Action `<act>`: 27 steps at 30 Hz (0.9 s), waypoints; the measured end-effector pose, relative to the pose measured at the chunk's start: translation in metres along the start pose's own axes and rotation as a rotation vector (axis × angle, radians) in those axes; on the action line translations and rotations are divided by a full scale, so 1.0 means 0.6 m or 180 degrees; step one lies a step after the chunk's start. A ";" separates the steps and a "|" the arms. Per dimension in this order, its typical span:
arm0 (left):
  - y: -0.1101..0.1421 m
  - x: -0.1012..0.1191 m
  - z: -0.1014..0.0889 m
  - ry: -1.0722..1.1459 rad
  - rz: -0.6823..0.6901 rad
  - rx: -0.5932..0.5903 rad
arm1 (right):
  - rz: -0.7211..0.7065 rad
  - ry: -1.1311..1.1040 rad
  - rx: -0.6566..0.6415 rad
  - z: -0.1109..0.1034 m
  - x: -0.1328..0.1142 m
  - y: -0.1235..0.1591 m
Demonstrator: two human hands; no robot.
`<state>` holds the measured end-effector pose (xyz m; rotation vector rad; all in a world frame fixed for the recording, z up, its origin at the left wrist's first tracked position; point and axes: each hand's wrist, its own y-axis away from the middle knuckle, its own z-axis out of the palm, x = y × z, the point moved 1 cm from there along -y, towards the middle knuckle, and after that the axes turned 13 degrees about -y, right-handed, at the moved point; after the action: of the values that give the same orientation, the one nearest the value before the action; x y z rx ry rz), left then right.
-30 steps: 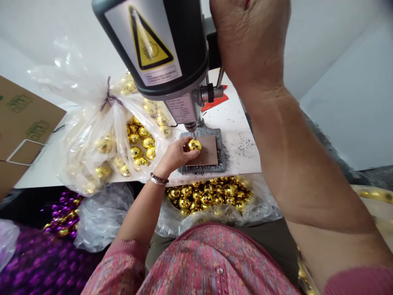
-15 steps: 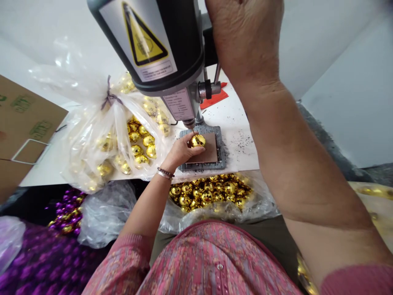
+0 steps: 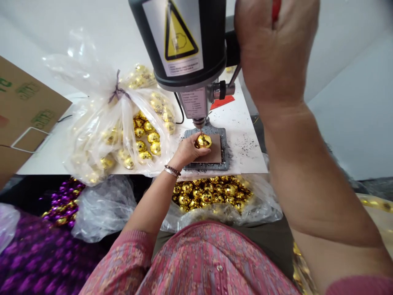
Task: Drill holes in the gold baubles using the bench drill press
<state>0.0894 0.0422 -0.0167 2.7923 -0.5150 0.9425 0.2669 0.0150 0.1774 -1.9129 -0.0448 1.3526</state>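
Note:
A shiny gold mirror-faceted ball (image 3: 204, 141) sits on the brown board (image 3: 216, 151) over the drill press base. My left hand (image 3: 189, 150) pinches it from the left, thumb on the near side and fingers on the far side. Just above, the drill press (image 3: 190, 73) points its thin bit at the ball's top; whether the bit has entered cannot be told. High on the right, my right hand (image 3: 276, 49) wraps round the press's feed handle (image 3: 276, 9), of which a red end shows. Most of that handle is hidden by the hand.
A tied clear bag (image 3: 119, 102) of gold balls stands left on the white table (image 3: 43, 164). An open plastic bag of gold balls (image 3: 211, 192) lies below the front edge. Cardboard (image 3: 30, 110) and purple balls (image 3: 63, 200) are at left. Dark shavings surround the base.
My view has shifted, so the press head and right hand appear farther right. The handle's red end has come into sight. My left hand still holds the ball under the bit.

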 end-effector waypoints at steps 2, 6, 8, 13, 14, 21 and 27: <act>0.001 0.003 -0.002 0.0005 -0.0049 -0.0010 | -0.0184 0.0193 0.0062 -0.010 0.001 0.023; 0.002 0.003 -0.002 0.0107 0.0002 -0.0034 | -0.0740 0.0357 -0.0062 -0.031 0.013 0.082; 0.001 0.001 0.000 0.0140 0.0035 -0.0021 | -0.0912 0.0457 -0.0093 -0.038 0.025 0.110; -0.001 -0.002 0.005 0.0252 0.0026 -0.0073 | -0.1253 0.0684 0.0034 -0.040 0.069 0.151; 0.000 -0.001 0.005 0.0254 0.0025 -0.0082 | -0.1392 0.0657 0.0092 -0.039 0.078 0.154; 0.006 0.005 0.002 0.0103 0.0048 -0.0106 | -0.1791 0.0483 0.0361 -0.028 0.112 0.170; 0.007 0.000 0.008 0.0037 0.0026 -0.0074 | -0.1905 0.0546 0.0534 -0.021 0.120 0.185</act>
<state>0.0906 0.0371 -0.0202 2.7647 -0.5329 0.9475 0.2656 -0.0377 0.0555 -1.6794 -0.3758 0.7645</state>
